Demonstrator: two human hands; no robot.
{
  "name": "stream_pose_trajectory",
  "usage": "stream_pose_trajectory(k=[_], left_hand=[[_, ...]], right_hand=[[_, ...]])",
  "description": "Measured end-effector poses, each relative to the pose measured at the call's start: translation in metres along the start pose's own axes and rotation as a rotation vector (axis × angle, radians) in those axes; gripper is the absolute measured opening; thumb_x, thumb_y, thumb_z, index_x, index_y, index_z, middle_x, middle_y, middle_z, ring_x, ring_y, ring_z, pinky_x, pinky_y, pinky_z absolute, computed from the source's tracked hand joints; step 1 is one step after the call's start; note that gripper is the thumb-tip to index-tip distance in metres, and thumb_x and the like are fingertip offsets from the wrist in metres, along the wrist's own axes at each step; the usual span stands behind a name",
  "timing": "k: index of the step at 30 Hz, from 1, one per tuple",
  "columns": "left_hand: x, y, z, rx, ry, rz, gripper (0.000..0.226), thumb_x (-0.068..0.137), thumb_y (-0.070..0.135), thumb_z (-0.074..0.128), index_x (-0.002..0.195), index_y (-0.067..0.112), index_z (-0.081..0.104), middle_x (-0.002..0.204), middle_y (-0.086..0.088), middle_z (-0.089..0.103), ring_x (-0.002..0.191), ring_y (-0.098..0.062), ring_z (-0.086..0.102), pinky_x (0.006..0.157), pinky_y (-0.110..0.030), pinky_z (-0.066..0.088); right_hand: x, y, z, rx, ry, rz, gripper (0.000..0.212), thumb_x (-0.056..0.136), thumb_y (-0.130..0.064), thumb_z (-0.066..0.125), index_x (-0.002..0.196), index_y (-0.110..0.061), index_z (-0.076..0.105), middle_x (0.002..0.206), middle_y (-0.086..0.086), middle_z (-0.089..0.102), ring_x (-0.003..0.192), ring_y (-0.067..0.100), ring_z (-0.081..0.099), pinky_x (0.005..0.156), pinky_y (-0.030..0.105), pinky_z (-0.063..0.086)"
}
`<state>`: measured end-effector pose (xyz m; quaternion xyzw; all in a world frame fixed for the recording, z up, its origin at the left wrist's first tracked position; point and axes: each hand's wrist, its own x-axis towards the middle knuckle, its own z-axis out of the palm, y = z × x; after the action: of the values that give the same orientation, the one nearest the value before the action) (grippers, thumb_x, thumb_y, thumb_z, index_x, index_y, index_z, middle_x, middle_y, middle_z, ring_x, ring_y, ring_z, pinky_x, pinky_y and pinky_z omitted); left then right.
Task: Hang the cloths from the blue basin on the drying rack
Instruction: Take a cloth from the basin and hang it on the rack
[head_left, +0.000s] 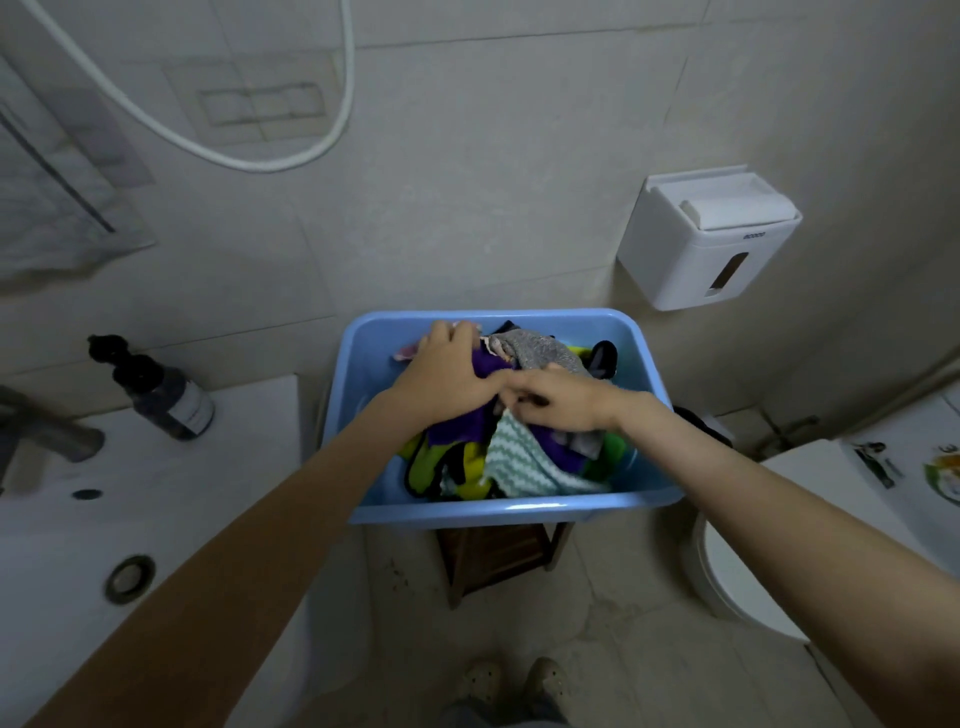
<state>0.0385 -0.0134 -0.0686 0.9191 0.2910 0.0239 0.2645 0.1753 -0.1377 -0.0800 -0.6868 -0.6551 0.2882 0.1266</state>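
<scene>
Where both hands meet, the blue basin (514, 506) surrounds them, resting on a wooden stool (493, 558) below the grip. Its heaped cloths (431, 467) lie under the fingers: purple cloth (488, 366) beneath the left hand (447, 374), striped cloth (524, 462) just nearer than the right hand (563, 400), grey cloth (540, 353) just beyond it. The right hand's fingers curl into the heap, clutching fabric; the left hand's fingers bend over its top, but whether they clutch anything I cannot tell. A dark bottle (166, 395) stands well left of the grip.
</scene>
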Motion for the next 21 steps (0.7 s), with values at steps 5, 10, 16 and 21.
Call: stream_pose_trajectory(k=[5, 10, 16, 21], left_hand=[[-0.004, 0.013, -0.013, -0.044, -0.111, 0.118, 0.043, 0.087, 0.052, 0.056, 0.079, 0.010, 0.056, 0.091, -0.007, 0.047, 0.102, -0.020, 0.042, 0.077, -0.029, 0.031], [-0.005, 0.028, -0.034, -0.194, -0.059, 0.094, 0.035, 0.097, 0.034, 0.049, 0.069, 0.018, 0.036, 0.062, 0.001, 0.038, 0.059, -0.014, 0.039, 0.054, -0.030, 0.024], [-0.002, 0.049, -0.050, -0.283, 0.111, 0.157, 0.024, 0.097, 0.030, 0.049, 0.081, 0.012, 0.045, 0.060, 0.001, 0.038, 0.063, -0.019, 0.041, 0.051, -0.025, 0.026], [0.006, 0.071, -0.059, -0.169, 0.123, 0.222, 0.025, 0.093, 0.038, 0.056, 0.088, 0.013, 0.055, 0.070, -0.003, 0.052, 0.080, -0.027, 0.054, 0.058, -0.031, 0.026]], right_hand=[[-0.003, -0.013, -0.027, 0.308, 0.200, -0.004, 0.019, 0.094, -0.011, 0.045, 0.081, -0.023, 0.039, 0.072, 0.002, 0.043, 0.061, 0.009, 0.035, 0.062, 0.027, 0.035], [-0.003, -0.024, -0.043, 0.439, 0.375, -0.041, 0.020, 0.097, -0.003, 0.046, 0.084, -0.018, 0.044, 0.062, -0.006, 0.037, 0.056, 0.002, 0.031, 0.055, 0.017, 0.029], [-0.022, -0.023, -0.061, 0.452, 0.351, 0.000, 0.010, 0.090, -0.014, 0.064, 0.097, -0.010, 0.059, 0.082, 0.008, 0.053, 0.077, 0.007, 0.048, 0.069, 0.026, 0.036], [-0.056, -0.012, -0.067, 0.377, 0.456, 0.135, 0.010, 0.085, -0.023, 0.069, 0.082, -0.028, 0.060, 0.089, -0.002, 0.041, 0.078, -0.003, 0.041, 0.072, 0.013, 0.032]])
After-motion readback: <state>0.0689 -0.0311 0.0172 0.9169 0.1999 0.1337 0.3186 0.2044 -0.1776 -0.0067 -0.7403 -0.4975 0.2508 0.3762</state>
